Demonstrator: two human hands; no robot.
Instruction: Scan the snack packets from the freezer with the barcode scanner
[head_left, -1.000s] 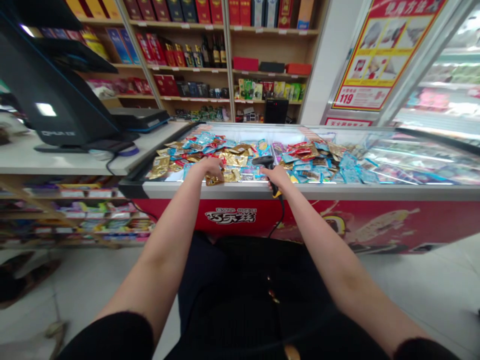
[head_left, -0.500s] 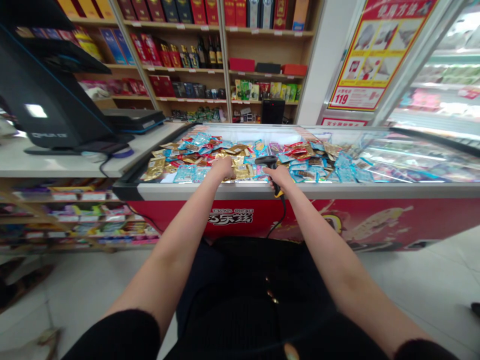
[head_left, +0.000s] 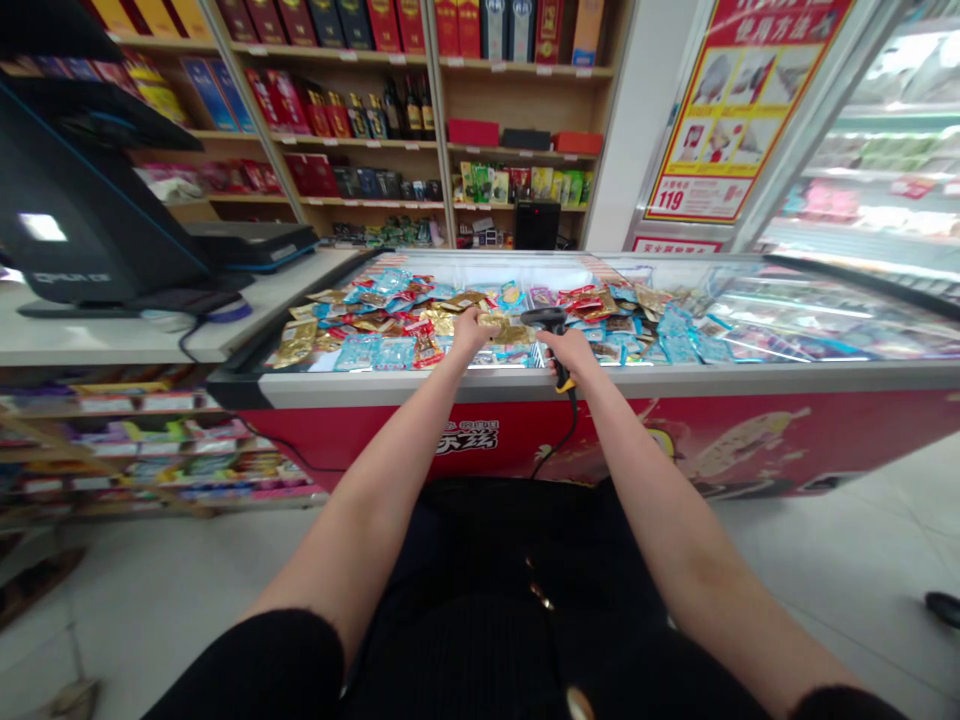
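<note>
My right hand (head_left: 571,352) is wrapped round the handle of a black and yellow barcode scanner (head_left: 544,318), its head pointing left. Just to the left, my left hand (head_left: 469,336) is closed on the near end of a shiny gold snack packet (head_left: 511,330). That packet lies between my left fingers and the scanner's head. Below both hands spread many small snack packets, among them blue ones (head_left: 394,352) and a red one (head_left: 426,345), on the glass top of a chest freezer (head_left: 420,385).
At left, a counter (head_left: 97,335) carries a dark checkout terminal (head_left: 97,220) and a cable. Shelves (head_left: 352,142) with boxes and bottles stand behind the freezer. The scanner's cord (head_left: 564,430) hangs down the freezer front.
My left hand has shifted right, bringing the gold packet nearer the scanner. A red packet now shows where the hand was. My right hand keeps holding the scanner, and the view has turned slightly.
</note>
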